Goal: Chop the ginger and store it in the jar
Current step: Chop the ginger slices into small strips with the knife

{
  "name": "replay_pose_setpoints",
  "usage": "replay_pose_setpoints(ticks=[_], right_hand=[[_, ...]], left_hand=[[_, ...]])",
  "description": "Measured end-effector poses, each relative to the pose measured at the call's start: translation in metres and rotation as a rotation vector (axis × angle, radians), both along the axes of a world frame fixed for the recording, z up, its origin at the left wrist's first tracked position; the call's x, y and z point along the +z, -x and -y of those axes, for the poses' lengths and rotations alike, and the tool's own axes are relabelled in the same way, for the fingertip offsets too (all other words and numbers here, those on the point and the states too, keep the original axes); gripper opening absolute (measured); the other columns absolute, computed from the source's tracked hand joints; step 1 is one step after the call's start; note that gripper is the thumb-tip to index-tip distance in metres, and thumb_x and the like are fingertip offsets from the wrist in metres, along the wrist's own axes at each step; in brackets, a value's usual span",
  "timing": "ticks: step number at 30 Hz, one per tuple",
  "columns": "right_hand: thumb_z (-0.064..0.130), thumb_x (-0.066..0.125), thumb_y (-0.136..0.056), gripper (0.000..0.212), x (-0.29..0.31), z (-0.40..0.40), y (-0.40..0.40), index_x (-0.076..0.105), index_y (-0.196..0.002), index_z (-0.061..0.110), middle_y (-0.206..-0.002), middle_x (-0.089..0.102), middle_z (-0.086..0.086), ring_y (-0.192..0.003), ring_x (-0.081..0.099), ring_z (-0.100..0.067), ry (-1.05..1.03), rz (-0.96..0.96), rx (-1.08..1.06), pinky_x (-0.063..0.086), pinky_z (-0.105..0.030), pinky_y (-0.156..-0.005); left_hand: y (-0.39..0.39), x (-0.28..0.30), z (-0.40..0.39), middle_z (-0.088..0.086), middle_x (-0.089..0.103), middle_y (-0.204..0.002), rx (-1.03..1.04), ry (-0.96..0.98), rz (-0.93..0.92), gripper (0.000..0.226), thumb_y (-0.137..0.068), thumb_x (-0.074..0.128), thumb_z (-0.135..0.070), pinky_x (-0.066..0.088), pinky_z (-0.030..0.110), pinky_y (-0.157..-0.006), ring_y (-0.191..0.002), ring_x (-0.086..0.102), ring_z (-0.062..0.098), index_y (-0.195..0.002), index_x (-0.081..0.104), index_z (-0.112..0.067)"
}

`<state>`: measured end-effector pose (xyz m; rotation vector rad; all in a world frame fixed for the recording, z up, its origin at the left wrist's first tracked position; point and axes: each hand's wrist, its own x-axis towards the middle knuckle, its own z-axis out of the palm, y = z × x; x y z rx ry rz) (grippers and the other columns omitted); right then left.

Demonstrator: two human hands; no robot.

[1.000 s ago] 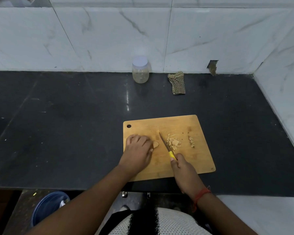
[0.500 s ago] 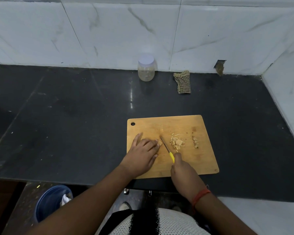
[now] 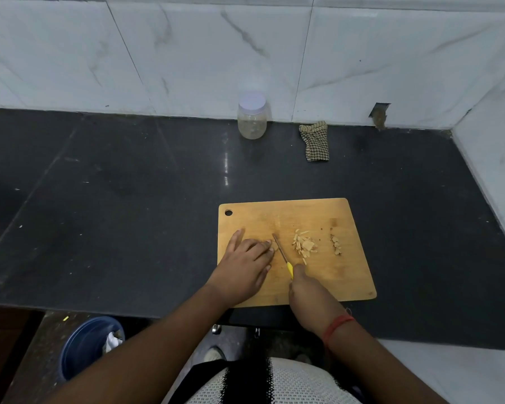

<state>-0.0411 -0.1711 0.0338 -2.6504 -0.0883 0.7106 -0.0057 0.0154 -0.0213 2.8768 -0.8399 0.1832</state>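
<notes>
Two pale chopped ginger piles (image 3: pixel 304 245) on rectangular wooden board (image 3: pixel 344 275).

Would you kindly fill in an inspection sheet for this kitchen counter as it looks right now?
Surface: dark stone counter, a few pale specks on it.
Job's things: wooden cutting board near the front edge; chopped ginger on it, with a smaller heap to its right; jar by the wall, lid on.
Clutter: checked cloth right of the jar.
Hands: left hand holds down a ginger piece, mostly hidden; right hand grips the yellow-handled knife.
Cables: nothing seen.
Surroundings: white marble wall with a small hole; blue bucket on the floor.
</notes>
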Motion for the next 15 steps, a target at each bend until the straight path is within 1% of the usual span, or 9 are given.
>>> replay_pose_setpoints(ticks=[2,4,7,8,9,11,13,15], right_hand=[[0.006,0.036,-0.097,0.039,-0.001,-0.002,-0.003,0.029,-0.136,0.004,-0.096,0.066,-0.014,-0.079,0.063,-0.025,0.015,-0.007,-0.004,0.039,-0.028,-0.06],[0.005,0.035,-0.097,0.036,-0.001,-0.001,-0.003,0.032,-0.132,0.005,-0.093,0.064,-0.012,-0.078,0.062,-0.025,0.017,-0.026,-0.009,0.039,-0.028,-0.062],[0.003,0.034,-0.094,0.033,-0.002,0.006,0.009,0.035,-0.127,0.009,-0.074,0.051,0.001,-0.07,0.055,-0.018,0.003,-0.066,-0.031,0.039,-0.03,-0.063],[0.003,0.033,-0.094,0.034,-0.003,0.009,0.016,0.034,-0.127,0.011,-0.073,0.049,0.003,-0.069,0.055,-0.016,-0.005,-0.085,-0.047,0.04,-0.03,-0.064],[0.005,0.033,-0.094,0.035,-0.002,0.013,0.023,0.031,-0.129,0.012,-0.075,0.052,0.002,-0.07,0.057,-0.015,-0.017,-0.104,-0.059,0.042,-0.03,-0.066],[0.01,0.035,-0.096,0.043,0.001,0.02,0.035,0.024,-0.137,0.014,-0.089,0.06,-0.004,-0.078,0.06,-0.016,-0.019,-0.139,-0.059,0.046,-0.031,-0.072],[0.012,0.036,-0.096,0.046,0.005,0.024,0.04,0.021,-0.14,0.014,-0.101,0.062,-0.007,-0.083,0.06,-0.016,-0.013,-0.151,-0.06,0.048,-0.031,-0.076],[0.012,0.036,-0.098,0.04,0.008,0.023,0.037,0.027,-0.136,0.014,-0.095,0.062,-0.004,-0.081,0.061,-0.017,-0.061,-0.114,-0.082,0.05,-0.031,-0.073]], left_hand=[[0.0,-0.001,0.0,-0.004,0.058,-0.14,0.0,-0.003,-0.003,0.043,-0.1,0.046,-0.038,0.019,0.057,-0.121,-0.127,0.05,0.018,-0.137,0.06,-0.021],[0.0,0.0,0.001,-0.004,0.058,-0.141,0.006,-0.013,-0.004,0.043,-0.1,0.046,-0.038,0.018,0.058,-0.121,-0.127,0.05,0.019,-0.137,0.059,-0.021],[0.001,0.001,0.002,-0.003,0.058,-0.14,0.011,-0.025,0.0,0.043,-0.1,0.046,-0.037,0.018,0.057,-0.121,-0.126,0.051,0.019,-0.137,0.059,-0.021],[0.001,0.002,0.002,-0.003,0.058,-0.14,0.011,-0.026,0.0,0.043,-0.1,0.046,-0.037,0.018,0.057,-0.121,-0.125,0.051,0.019,-0.137,0.059,-0.021],[0.001,0.002,0.003,-0.003,0.059,-0.139,0.011,-0.029,-0.002,0.043,-0.1,0.045,-0.037,0.019,0.057,-0.121,-0.125,0.052,0.019,-0.138,0.058,-0.02],[0.001,0.002,0.003,-0.003,0.058,-0.14,0.012,-0.032,-0.002,0.043,-0.1,0.045,-0.037,0.02,0.057,-0.121,-0.125,0.051,0.019,-0.138,0.058,-0.021],[0.001,0.001,0.003,-0.003,0.058,-0.14,0.014,-0.032,-0.003,0.043,-0.101,0.044,-0.038,0.02,0.057,-0.121,-0.126,0.051,0.019,-0.139,0.057,-0.021],[0.001,0.001,0.003,-0.004,0.058,-0.14,0.016,-0.033,-0.008,0.043,-0.101,0.044,-0.038,0.019,0.056,-0.121,-0.126,0.051,0.018,-0.139,0.057,-0.021]])
